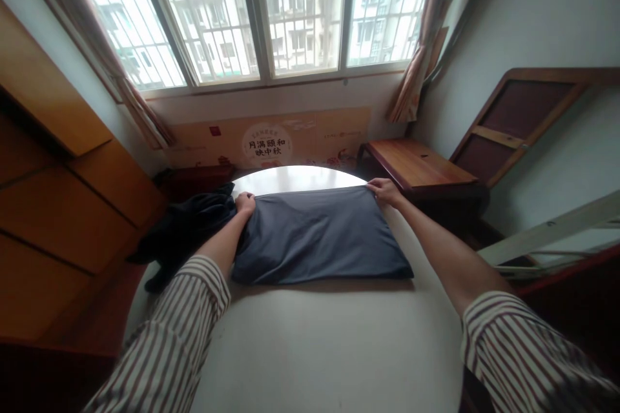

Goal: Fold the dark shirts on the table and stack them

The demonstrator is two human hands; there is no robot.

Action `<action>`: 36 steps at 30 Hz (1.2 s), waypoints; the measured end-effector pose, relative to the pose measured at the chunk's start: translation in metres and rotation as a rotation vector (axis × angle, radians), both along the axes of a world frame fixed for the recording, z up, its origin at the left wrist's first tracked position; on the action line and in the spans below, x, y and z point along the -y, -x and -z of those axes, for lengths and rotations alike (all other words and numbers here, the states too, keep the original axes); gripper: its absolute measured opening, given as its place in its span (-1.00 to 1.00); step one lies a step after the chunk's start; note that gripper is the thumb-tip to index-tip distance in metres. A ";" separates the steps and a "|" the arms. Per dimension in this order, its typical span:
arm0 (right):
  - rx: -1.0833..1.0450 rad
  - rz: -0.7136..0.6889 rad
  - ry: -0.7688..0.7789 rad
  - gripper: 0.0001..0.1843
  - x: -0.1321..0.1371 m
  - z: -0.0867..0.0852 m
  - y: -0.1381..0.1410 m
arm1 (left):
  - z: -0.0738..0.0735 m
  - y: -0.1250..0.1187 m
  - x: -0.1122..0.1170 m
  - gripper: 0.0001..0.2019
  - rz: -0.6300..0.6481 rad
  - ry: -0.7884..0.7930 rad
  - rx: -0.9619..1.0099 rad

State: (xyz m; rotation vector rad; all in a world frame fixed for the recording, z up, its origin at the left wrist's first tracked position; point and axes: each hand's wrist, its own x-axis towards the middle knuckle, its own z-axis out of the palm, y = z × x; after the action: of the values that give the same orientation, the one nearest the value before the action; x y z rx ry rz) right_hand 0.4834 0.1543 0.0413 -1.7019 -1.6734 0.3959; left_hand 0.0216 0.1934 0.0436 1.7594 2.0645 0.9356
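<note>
A dark grey-blue piece of cloth (pixel 320 235), perhaps a folded garment, lies spread in a wide rectangle on the white round table (pixel 329 348). Shallow creases run across its middle. My left hand (pixel 245 202) is closed on its far left corner. At the far right corner, my right hand (pixel 385 191) pinches the edge between thumb and fingers. Beside my left forearm, a crumpled black cloth (pixel 194 232) rests on the table's left side and hangs over its edge.
A small wooden table (pixel 421 164) stands beyond the right side, with a wooden framed panel (pixel 527 106) leaning behind it. Orange-brown cabinets (pixel 53 206) line the left. A printed box (pixel 268 142) sits below the barred window (pixel 300 13).
</note>
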 end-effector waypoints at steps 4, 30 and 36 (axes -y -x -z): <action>0.167 -0.008 -0.040 -0.45 0.006 -0.002 0.029 | -0.008 -0.017 0.006 -0.67 0.006 0.010 -0.124; 0.580 -0.540 -0.316 -0.46 0.238 0.022 0.028 | 0.006 0.039 0.220 -0.62 1.061 -0.272 -0.668; 0.449 -0.426 -0.313 -0.50 0.221 0.006 0.037 | -0.003 0.036 0.216 -0.62 0.872 -0.315 -0.560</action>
State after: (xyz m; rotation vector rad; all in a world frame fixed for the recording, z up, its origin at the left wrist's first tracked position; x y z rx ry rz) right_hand 0.4468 -0.0665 0.0357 -1.2560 -2.2963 -0.0711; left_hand -0.0142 -0.0230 0.0469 2.9570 1.1100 0.5298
